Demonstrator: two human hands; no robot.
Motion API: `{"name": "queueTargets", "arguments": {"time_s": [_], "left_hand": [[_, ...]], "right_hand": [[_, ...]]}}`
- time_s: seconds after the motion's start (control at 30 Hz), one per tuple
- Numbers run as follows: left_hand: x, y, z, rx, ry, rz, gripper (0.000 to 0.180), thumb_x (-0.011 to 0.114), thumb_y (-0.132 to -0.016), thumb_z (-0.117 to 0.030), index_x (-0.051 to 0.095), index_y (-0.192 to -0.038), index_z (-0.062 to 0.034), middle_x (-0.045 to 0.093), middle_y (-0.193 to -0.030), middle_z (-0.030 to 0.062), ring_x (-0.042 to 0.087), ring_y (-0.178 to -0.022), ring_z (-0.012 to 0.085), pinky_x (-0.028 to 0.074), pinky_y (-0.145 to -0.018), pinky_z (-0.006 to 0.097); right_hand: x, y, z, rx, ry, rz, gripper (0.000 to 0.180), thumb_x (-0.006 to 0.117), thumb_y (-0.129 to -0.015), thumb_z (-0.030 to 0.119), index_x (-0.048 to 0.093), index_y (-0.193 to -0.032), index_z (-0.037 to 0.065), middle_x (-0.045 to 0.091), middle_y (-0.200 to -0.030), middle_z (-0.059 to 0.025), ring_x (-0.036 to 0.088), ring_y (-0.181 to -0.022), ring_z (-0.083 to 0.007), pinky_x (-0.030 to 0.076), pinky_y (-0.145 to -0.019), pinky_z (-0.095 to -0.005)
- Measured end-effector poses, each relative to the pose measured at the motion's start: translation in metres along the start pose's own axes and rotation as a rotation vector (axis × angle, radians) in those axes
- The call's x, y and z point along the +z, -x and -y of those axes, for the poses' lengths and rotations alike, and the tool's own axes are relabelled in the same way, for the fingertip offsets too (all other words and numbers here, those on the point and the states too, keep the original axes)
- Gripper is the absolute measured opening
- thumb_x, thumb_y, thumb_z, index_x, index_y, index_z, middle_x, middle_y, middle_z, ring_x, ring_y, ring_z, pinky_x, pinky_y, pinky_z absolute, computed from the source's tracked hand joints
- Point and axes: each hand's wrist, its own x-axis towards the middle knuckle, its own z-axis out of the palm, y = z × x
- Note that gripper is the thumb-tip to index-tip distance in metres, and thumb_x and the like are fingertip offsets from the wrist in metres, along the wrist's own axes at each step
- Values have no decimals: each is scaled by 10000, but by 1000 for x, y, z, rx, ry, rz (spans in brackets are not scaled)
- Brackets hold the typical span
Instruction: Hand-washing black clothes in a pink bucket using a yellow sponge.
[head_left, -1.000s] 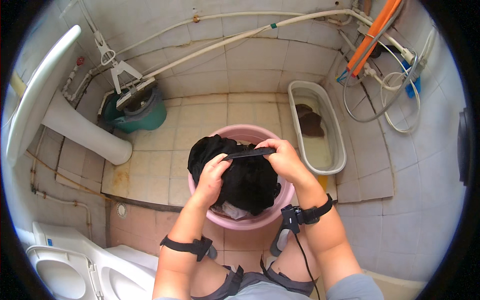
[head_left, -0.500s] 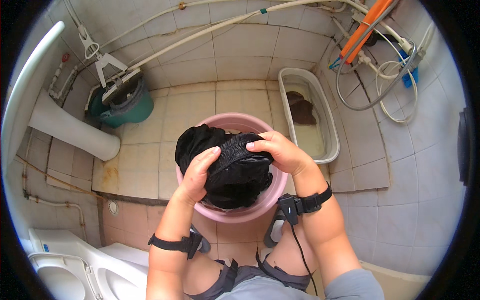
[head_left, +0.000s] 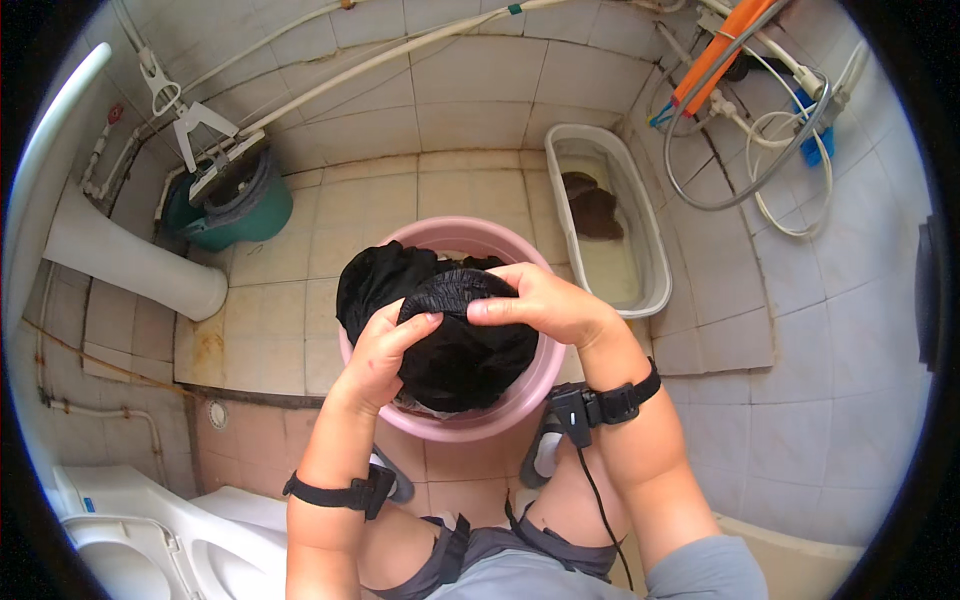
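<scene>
A dark, wet-looking black garment [head_left: 465,365] with a gathered elastic band lies bunched in a pink round basin [head_left: 450,431]. My left hand [head_left: 378,350] pinches the band from the left, its thumb on top. From the right, my right hand [head_left: 535,300] grips the same band, thumb pressed over it and fingers mostly hidden behind. The two thumbs are a short way apart, with the band arched between them. More black cloth spills over the basin's left rim, and a little pale cloth shows beneath.
Right of the basin stands a whitish tub [head_left: 655,270] of cloudy water holding brown cloth [head_left: 595,212]. A green mop bucket [head_left: 250,222] is at the far left, near a white pedestal [head_left: 130,255]. A toilet [head_left: 150,540] is at lower left. A hose [head_left: 715,205] loops on the right wall.
My hands have drawn closer together along the elastic band, so it now curves up more tightly between the thumbs. The whole view has shifted slightly.
</scene>
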Motion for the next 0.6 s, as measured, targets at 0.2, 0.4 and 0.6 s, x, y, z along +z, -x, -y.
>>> {"name": "queueTargets", "arguments": {"time_s": [0.2, 0.4, 0.6], "left_hand": [[-1, 1, -2, -32, 106, 37, 289, 567, -899, -157, 599, -1146, -10, 648, -1084, 77, 615, -972, 169, 472, -882, 296], [5, -3, 4, 12, 140, -68, 306, 508, -928, -150, 550, -1197, -10, 626, -1120, 89, 613, -997, 188, 490, -880, 321], [4, -8, 10, 33, 120, -104, 312, 492, -947, -163, 533, -1217, -12, 615, -1137, 91, 610, -1006, 186, 491, -883, 327]], "right_hand": [[-2, 2, 4, 7, 26, 88, 316, 682, -824, 168, 645, -1084, -8, 666, -1012, -45, 587, -943, -126, 448, -892, -289], [-2, -1, -2, -7, -41, -36, 310, 621, -837, 135, 622, -1102, -25, 651, -1038, -42, 580, -958, -122, 445, -905, -274], [0, -4, -7, -44, -81, -70, 288, 619, -814, 114, 635, -1058, -37, 659, -1000, -60, 585, -914, -138, 454, -875, -286]]}}
